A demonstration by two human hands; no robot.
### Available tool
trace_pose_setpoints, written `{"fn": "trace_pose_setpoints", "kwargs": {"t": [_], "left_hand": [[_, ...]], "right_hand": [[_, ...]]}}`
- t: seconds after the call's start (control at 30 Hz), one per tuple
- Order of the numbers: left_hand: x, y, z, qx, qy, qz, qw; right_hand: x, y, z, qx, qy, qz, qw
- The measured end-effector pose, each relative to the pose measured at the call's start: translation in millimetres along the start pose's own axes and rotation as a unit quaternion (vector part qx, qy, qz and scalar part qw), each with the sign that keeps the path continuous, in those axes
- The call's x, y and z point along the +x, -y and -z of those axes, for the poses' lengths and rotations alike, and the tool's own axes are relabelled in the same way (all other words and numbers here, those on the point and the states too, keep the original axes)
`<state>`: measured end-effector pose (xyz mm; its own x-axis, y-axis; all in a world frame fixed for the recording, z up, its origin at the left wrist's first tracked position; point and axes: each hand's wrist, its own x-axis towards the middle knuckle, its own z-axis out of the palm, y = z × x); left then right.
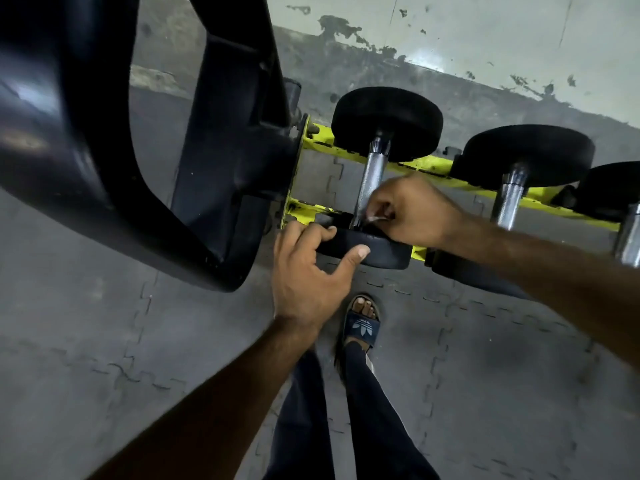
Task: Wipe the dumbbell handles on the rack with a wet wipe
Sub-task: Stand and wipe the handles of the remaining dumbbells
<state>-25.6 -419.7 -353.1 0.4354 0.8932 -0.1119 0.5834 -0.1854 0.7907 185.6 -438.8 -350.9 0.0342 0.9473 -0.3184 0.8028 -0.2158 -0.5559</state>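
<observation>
Right hand pinches wipe at handle; left hand grips weight.

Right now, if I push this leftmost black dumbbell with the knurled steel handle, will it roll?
Likely heavy: the black round-headed dumbbell has thick heads. It could roll along the yellow rack, though your left hand grips the near head. Its knurled handle looks grippy.

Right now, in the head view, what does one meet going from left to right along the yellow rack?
Black machine frame → left hand → first dumbbell handle → second dumbbell handle → third dumbbell handle.
</observation>
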Motion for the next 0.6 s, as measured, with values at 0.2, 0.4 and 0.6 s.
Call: {"fn": "trace_pose_setpoints", "kwargs": {"t": [0.2,0.4,0.6], "left_hand": [[-1,0,-1,0.034,0.013,-0.012,0.999],[-3,1,-2,0.033,0.004,-0.013,0.999],[-3,-2,-2,0.031,0.008,-0.008,0.999]], "right_hand": [[-3,-12,-34,0.405,-0.148,-0.348,0.832],[-5,-17,-39,0.443,-0.037,-0.341,0.828],[8,-26,-38,0.433,0.074,-0.322,0.839]]}}
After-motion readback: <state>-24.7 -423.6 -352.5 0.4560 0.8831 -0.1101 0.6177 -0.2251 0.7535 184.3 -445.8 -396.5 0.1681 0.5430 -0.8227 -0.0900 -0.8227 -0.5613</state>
